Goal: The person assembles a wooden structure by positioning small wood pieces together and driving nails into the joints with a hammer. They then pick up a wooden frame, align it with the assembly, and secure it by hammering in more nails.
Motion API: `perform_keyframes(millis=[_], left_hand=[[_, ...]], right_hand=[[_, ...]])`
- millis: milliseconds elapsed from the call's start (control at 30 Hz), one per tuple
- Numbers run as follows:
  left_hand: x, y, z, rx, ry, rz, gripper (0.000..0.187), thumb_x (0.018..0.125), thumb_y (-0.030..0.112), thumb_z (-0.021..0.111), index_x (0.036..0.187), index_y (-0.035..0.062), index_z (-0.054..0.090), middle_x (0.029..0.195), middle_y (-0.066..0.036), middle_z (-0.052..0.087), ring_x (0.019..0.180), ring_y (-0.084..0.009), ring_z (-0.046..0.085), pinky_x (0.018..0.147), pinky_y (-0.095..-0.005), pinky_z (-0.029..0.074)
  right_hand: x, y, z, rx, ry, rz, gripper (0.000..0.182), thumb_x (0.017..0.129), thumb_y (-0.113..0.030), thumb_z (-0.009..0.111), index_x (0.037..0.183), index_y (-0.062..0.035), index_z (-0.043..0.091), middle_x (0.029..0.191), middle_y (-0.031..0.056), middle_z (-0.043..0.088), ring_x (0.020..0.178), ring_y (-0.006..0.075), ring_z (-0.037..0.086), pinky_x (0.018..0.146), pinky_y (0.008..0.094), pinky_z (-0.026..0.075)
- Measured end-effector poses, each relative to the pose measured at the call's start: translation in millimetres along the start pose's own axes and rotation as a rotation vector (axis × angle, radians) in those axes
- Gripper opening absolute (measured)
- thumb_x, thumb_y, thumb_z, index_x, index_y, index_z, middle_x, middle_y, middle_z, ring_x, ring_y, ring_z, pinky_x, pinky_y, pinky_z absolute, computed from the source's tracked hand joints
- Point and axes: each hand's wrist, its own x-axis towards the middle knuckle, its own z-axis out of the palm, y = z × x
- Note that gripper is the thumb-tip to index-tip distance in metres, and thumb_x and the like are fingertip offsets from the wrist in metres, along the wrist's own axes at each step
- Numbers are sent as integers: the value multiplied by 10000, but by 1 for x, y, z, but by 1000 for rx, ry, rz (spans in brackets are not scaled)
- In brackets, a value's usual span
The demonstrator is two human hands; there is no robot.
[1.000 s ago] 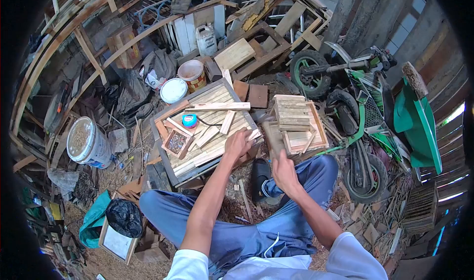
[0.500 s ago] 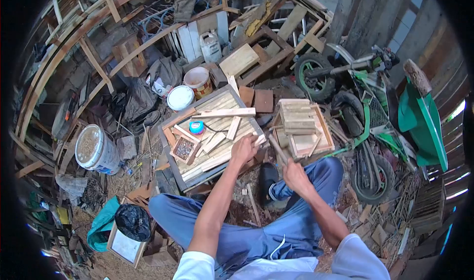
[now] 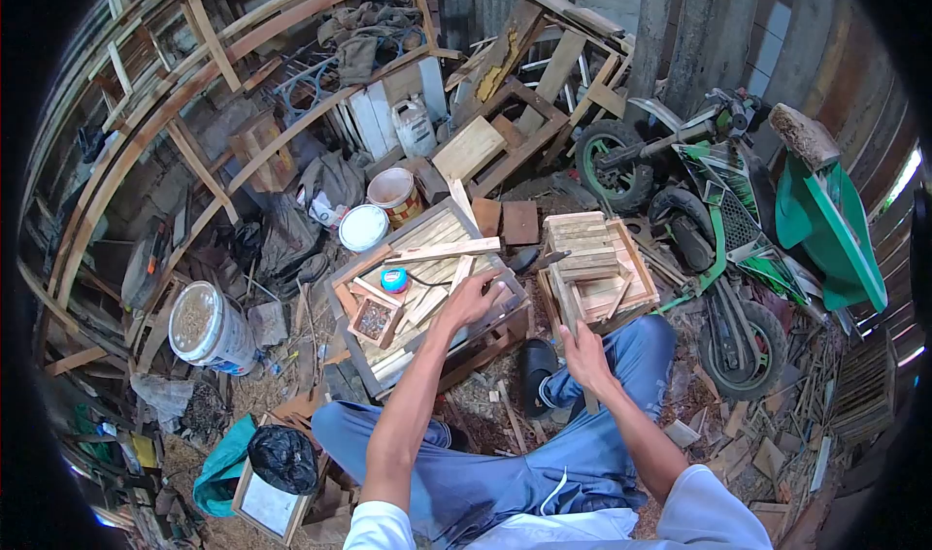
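Note:
My left hand point(image 3: 472, 300) is over the near right corner of a low slatted wooden bench point(image 3: 383, 370), fingers stretched out near a short light wood strip point(image 3: 460, 274). My right hand point(image 3: 585, 358) is wrapped round the wooden handle of a hammer point(image 3: 564, 296). The hammer's dark head points away from me, in front of a light wooden box point(image 3: 636, 249). On the bench are a longer wood strip point(image 3: 442, 251), a blue round container point(image 3: 393, 279) and a small wooden box of nails point(image 3: 375, 319). Whether the left fingertips touch anything is hard to see.
White buckets point(image 3: 204, 327) stand to the left, with a white lid point(image 3: 363, 227) behind the bench. A green motorbike point(image 3: 718, 230) and a green wheelbarrow point(image 3: 830, 230) are at the right. Scrap wood point(image 3: 767, 458) and shavings litter the ground around my legs.
My left hand has let go of a small light wood piece and its fingers have spread. The hammer has swung upright in my right hand, its head now pointing away from me.

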Motion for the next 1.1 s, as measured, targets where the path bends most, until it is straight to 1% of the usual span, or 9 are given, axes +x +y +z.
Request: perform_keyframes(millis=[167,267,367,400,533,633,800,967,1100], left_hand=[[-1,12,-11,38,-74,-53,411,987,334,478,1255,45,596,1118,-267,649,1058,-426,606,927,-462,468],[5,-14,7,131,28,118,401,972,318,498,1230,28,599,1150,-257,634,1066,-423,602,926,-474,470],[9,-17,25,216,112,80,386,954,265,537,1210,-14,613,1140,-257,639,1063,-414,609,936,-465,458],[7,-6,24,181,102,30,374,898,222,634,1186,-16,622,1138,-254,637,1076,-417,596,918,-457,468],[11,-16,44,240,188,7,393,818,233,745,1119,-5,658,1051,-232,641,1002,-407,611,843,-468,488],[9,-36,65,310,256,52,409,791,280,761,1122,56,672,1032,-188,619,987,-388,609,813,-474,505],[-3,-36,67,389,296,-11,414,780,311,769,1141,122,695,1013,-115,597,1034,-309,544,891,-437,442],[-4,-46,69,246,341,71,369,742,194,782,1085,84,702,963,-128,575,991,-324,558,856,-442,452],[-2,-44,68,205,369,50,342,729,188,793,1020,31,705,934,-145,561,964,-336,565,848,-440,458]], right_hand=[[-4,-1,11,16,-11,-17,349,997,-305,494,1026,41,531,811,296,611,845,509,591,732,526,452],[-1,5,15,-2,-35,-31,446,996,-325,483,1168,86,500,827,360,612,902,533,590,775,586,447],[1,2,11,-27,-34,-70,399,993,-299,491,1120,79,505,821,363,614,877,545,590,763,591,458],[1,2,9,-38,-35,-82,384,992,-290,494,1104,76,506,820,364,614,869,549,590,759,592,461],[3,-2,6,-86,-46,-50,351,996,-279,483,1068,64,494,796,377,605,826,559,587,721,610,455],[2,-3,6,-84,-39,-38,336,1002,-281,477,1052,50,490,779,366,607,805,556,590,704,611,463],[0,12,13,-215,-50,-243,299,1008,-285,476,1013,13,491,755,323,619,747,532,606,637,603,478],[7,0,11,-442,-56,-400,262,993,-284,504,999,-22,505,837,275,646,648,479,635,567,571,509],[24,5,11,-463,-7,-403,285,996,-274,498,977,7,540,739,254,645,628,447,655,535,535,526]])
